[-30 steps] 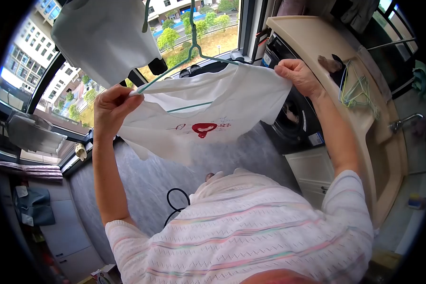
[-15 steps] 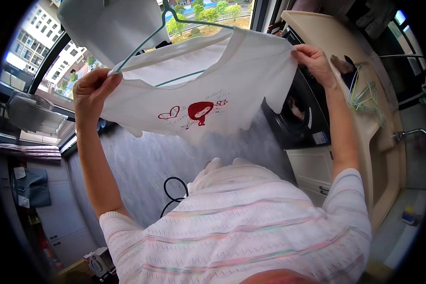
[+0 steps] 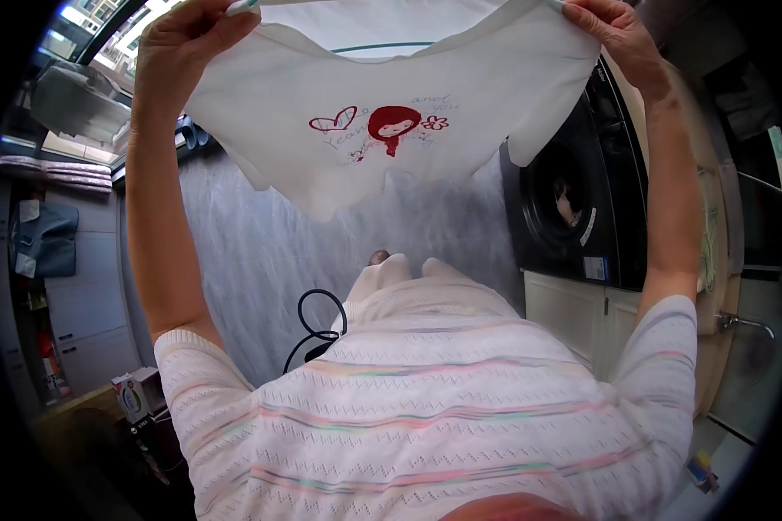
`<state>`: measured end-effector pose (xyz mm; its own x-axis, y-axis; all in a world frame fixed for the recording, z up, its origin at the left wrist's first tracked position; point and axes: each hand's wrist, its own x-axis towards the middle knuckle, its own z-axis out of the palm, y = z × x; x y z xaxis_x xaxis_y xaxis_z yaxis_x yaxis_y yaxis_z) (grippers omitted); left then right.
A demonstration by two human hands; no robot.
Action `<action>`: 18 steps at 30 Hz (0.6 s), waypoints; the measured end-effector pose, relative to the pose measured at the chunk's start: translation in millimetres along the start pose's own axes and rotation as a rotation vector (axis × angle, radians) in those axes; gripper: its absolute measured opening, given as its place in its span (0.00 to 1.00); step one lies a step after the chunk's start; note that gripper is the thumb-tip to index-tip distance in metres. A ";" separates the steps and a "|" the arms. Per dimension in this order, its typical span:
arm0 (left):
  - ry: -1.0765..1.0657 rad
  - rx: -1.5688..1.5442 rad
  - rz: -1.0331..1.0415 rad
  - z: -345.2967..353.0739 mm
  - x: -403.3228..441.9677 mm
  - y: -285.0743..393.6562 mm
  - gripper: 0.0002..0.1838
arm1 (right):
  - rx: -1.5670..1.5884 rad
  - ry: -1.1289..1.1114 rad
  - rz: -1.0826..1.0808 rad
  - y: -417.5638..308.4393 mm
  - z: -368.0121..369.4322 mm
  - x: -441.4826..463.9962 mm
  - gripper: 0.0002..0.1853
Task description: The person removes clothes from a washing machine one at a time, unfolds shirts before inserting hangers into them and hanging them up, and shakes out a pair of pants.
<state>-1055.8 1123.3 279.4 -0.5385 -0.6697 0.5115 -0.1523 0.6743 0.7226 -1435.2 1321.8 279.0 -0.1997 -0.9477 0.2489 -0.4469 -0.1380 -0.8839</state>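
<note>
We have both hands up at the top of the view, and the white T-shirt (image 3: 487, 95) hangs stretched between them above the grey floor (image 3: 235, 243). Our left grip (image 3: 189, 39) is pinched tight on one shoulder of the shirt, by the end of the green hanger (image 3: 382, 46); our right grip (image 3: 624, 36) is closed on the sleeve at the other side. Compared with half a second ago, the shirt and hands sit higher in our view, and the hanger's hook has slipped out of the picture, leaving its lower bar visible inside the neckline. The red print (image 3: 393, 130), creased a second ago, now lies spread and easy to make out. We see less window, and our right arm now covers most of the desk (image 3: 719, 360) beside the black washing machine (image 3: 543, 221).
</note>
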 end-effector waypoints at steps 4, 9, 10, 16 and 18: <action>0.073 -0.058 -0.001 6.1 -12.4 9.2 0.07 | 0.061 -0.141 -0.029 3.9 5.9 9.1 0.07; 0.127 0.019 -0.078 15.5 -16.2 3.5 0.06 | -0.170 -0.268 -0.234 36.1 13.6 41.0 0.10; 0.140 0.141 -0.067 8.5 -14.0 -6.1 0.09 | -0.213 -0.320 -0.353 41.5 16.1 56.2 0.12; 0.176 0.285 0.128 -54.9 -6.7 -20.8 0.12 | -0.150 0.107 -0.456 -21.5 89.2 88.1 0.08; 0.239 0.168 0.082 -84.6 -5.7 -45.9 0.16 | -0.144 0.175 -0.517 -34.5 97.6 106.0 0.08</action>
<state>-975.6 1069.8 282.7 -0.3473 -0.6516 0.6744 -0.2616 0.7579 0.5976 -1355.9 1198.0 297.3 -0.0592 -0.7034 0.7083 -0.6367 -0.5199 -0.5695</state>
